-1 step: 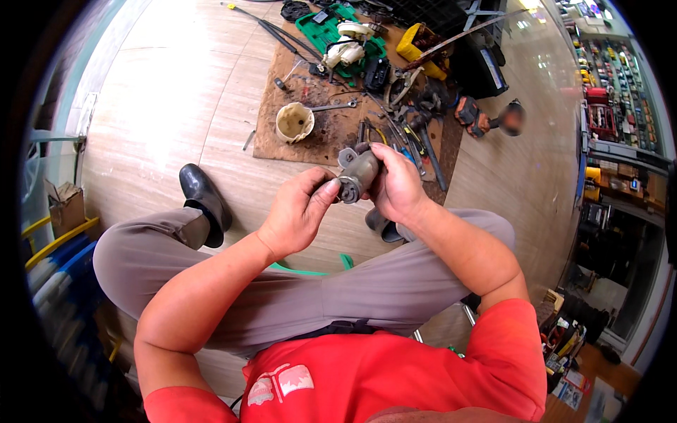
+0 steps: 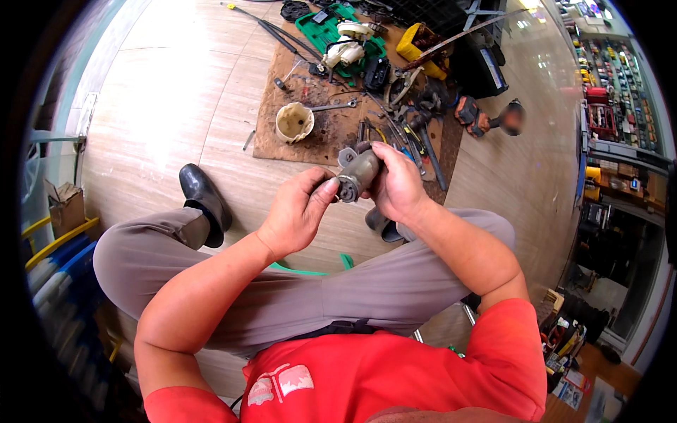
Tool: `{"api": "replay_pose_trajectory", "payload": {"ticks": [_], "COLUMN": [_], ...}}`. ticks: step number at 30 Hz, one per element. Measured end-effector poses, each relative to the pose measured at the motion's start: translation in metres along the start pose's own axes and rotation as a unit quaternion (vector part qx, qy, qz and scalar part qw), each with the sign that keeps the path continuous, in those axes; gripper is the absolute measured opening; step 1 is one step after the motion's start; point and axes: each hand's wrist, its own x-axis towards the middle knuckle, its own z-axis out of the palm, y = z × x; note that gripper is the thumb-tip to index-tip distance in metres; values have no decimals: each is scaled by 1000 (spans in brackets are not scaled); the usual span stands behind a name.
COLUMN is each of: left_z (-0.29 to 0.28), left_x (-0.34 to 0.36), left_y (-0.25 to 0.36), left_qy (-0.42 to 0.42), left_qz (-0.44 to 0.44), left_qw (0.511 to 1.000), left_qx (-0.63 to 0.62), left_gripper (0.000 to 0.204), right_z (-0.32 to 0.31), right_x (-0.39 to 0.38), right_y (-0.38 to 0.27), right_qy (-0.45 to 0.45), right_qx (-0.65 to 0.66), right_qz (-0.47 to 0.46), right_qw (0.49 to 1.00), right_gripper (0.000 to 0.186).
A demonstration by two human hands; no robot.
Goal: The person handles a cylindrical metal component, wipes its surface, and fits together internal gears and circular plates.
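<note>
Between my hands, above the gap between my knees, is a grey cylindrical metal part (image 2: 361, 175), which looks like a small motor. It lies tilted, its near end facing me with a recessed, dark inside. My left hand (image 2: 300, 210) is closed on the near end, thumb pressed on the rim. Wrapped round the far right side is my right hand (image 2: 398, 185), its fingers mostly hidden behind the part. A flat metal tab with a hole (image 2: 346, 156) shows at the part's upper left; whether it belongs to the part I cannot tell.
A stained brown board (image 2: 271, 137) ahead carries a cream cup (image 2: 295, 123), a wrench (image 2: 335, 107), and several hand tools (image 2: 432, 156). Behind lie a green tool case (image 2: 321, 32) and a yellow container (image 2: 417, 44). An orange-and-black power tool (image 2: 474, 118) rests at right.
</note>
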Motion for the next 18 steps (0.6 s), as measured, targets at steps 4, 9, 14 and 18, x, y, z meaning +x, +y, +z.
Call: {"api": "replay_pose_trajectory", "payload": {"ticks": [4,9,14,18], "left_z": [0,1,6,5], "left_x": [1,1,-5,-8], "left_y": [2,-2,-13,-14], "left_qy": [3,-5,-14,-15], "left_qz": [-24,-64,-55,29], "left_qw": [999,998,998,998], "left_qx": [26,24,-16,59], "left_gripper": [25,26,23,18], "right_z": [1,10,7,12], "right_x": [-2,-6,-7,-12], "right_y": [-3,-8,-6,-6], "right_qy": [6,33,30,31], "right_qx": [-2,-3,-22,-18], "right_qz": [-15,-32,-28,2], "right_qw": [1000,999,999,999], "right_gripper": [22,19,19,20]}}
